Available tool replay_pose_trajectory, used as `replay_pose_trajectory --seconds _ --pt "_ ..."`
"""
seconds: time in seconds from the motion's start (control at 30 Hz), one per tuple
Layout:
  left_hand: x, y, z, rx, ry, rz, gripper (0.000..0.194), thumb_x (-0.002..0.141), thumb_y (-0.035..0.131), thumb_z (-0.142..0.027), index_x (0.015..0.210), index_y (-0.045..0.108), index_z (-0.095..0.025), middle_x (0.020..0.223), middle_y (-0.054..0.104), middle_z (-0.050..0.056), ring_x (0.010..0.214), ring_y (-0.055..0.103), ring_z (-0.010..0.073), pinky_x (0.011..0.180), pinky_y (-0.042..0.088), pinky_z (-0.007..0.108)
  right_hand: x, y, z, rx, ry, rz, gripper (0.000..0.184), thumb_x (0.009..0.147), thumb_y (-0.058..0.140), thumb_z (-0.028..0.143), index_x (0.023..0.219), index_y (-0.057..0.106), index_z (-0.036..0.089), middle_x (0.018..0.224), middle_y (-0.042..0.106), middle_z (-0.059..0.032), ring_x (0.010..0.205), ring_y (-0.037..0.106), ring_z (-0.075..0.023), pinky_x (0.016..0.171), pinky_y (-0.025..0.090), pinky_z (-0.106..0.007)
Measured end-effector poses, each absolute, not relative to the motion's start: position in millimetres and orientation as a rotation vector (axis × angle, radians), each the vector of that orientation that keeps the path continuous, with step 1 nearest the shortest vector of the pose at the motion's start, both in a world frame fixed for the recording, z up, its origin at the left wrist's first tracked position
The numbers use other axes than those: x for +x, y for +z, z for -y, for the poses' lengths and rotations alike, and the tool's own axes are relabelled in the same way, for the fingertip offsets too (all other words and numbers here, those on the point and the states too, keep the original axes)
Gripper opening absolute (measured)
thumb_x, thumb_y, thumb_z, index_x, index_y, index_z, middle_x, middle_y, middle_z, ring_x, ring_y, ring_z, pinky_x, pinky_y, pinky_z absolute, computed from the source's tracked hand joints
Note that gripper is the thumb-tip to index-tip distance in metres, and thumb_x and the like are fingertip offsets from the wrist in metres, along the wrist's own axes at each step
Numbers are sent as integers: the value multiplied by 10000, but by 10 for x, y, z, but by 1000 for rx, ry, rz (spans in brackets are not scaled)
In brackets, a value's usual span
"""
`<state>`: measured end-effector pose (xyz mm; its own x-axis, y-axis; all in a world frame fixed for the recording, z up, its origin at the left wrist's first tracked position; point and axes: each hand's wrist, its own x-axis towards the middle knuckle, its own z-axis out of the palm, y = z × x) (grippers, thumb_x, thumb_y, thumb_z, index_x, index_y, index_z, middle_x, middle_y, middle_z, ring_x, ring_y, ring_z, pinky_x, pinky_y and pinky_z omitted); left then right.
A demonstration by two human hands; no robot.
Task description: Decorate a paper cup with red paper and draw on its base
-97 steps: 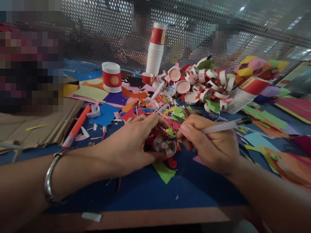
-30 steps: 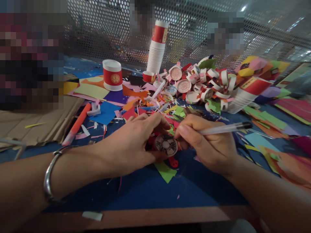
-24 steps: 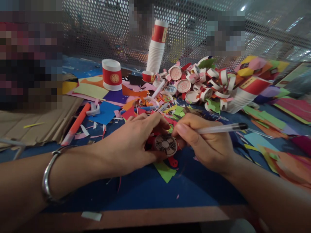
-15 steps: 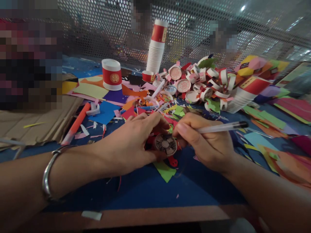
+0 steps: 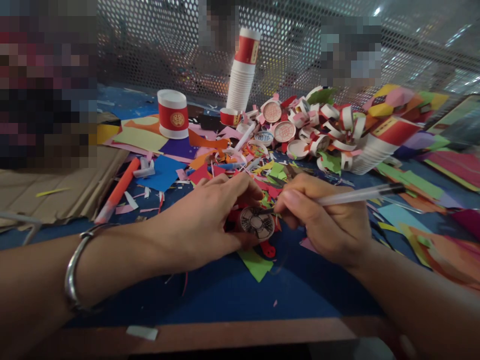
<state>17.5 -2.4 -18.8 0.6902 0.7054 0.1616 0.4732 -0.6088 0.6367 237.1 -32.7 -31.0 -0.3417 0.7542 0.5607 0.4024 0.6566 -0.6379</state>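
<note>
My left hand [image 5: 213, 215] is closed around the side of a small paper-cup turtle [image 5: 258, 231], thumb below and fingers above. The turtle has a round pale top with black pen lines and red paper parts, one red piece sticking out toward me. In my right hand [image 5: 324, 220] a pen [image 5: 356, 195] with a clear barrel and black end is pinched, its tip at the upper right of the round top. A green paper scrap [image 5: 257, 263] lies just under the turtle.
Paper scraps [image 5: 225, 160] cover the blue table [image 5: 225, 300]. Behind stand a red-and-white cup [image 5: 173, 115], a tall cup stack [image 5: 242, 75] and a heap of cut cup pieces [image 5: 285, 131]. Another cup stack [image 5: 382, 142] leans at right. Cardboard [image 5: 60, 185] and an orange tube [image 5: 119, 190] lie left.
My right hand and the pen have shifted a little to the right, with the pen tilted lower. My left hand and the turtle have stayed nearly still.
</note>
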Motion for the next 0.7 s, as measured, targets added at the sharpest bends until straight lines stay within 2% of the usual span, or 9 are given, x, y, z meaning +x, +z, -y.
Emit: replay_pose_trajectory --seconds 0.23,0.5,0.7 --pt "163 -218 22 2351 574 -910 422 779 818 -274 1121 576 -223 1137 680 1 1070 639 208 896 508 338 2374 -269 346 -881 530 1923 276 1009 522 131 772 652 187 639 558 33 533 524 -79 521 430 -257" --pt "166 -226 8 2352 586 -892 411 794 808 -325 1124 588 -218 1128 684 1 1054 661 196 879 519 316 2371 -262 346 -869 515 1950 300 997 508 97 734 623 185 660 569 26 587 562 -84 557 453 -252" --pt "163 -226 14 2355 580 -894 412 788 812 -299 1124 587 -220 1139 689 4 1066 662 200 889 518 311 2362 -253 343 -907 517 1959 313 1015 507 148 726 622 186 619 525 35 523 489 -78 515 405 -263"
